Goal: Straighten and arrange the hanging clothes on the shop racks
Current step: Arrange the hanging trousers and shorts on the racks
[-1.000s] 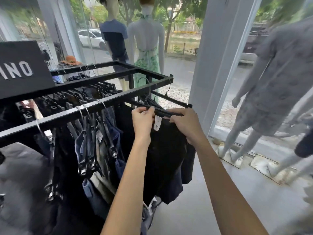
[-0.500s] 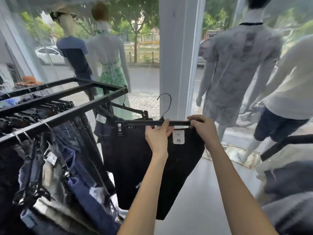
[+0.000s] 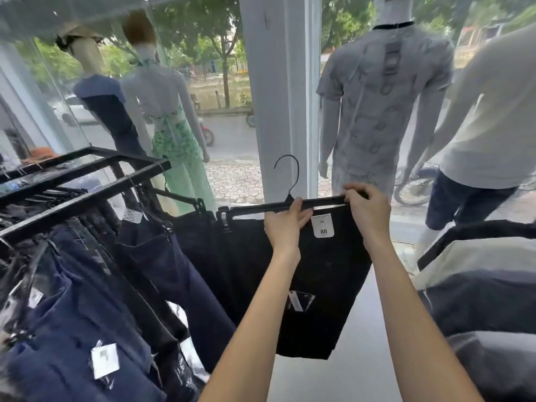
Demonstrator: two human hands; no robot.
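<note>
A pair of black shorts (image 3: 316,285) hangs from a black clip hanger (image 3: 261,208) that I hold off the rack, its hook pointing up free in the air. My left hand (image 3: 285,224) grips the hanger bar near its middle, beside a white size label (image 3: 322,225). My right hand (image 3: 367,210) pinches the bar's right end. The black metal rack (image 3: 84,198) stands to the left, hung with dark blue jeans (image 3: 162,265) and other trousers on clip hangers.
A white pillar (image 3: 278,94) rises straight ahead between shop windows. Dressed mannequins (image 3: 380,100) stand behind the glass line left and right. A second rack with grey and cream garments (image 3: 487,285) is at my right. Grey floor (image 3: 342,369) lies between the racks.
The shorts on their hanger came off the rack's end rail and moved right, away from it. Both hands stayed on the hanger bar. My view swung right toward the pillar.
</note>
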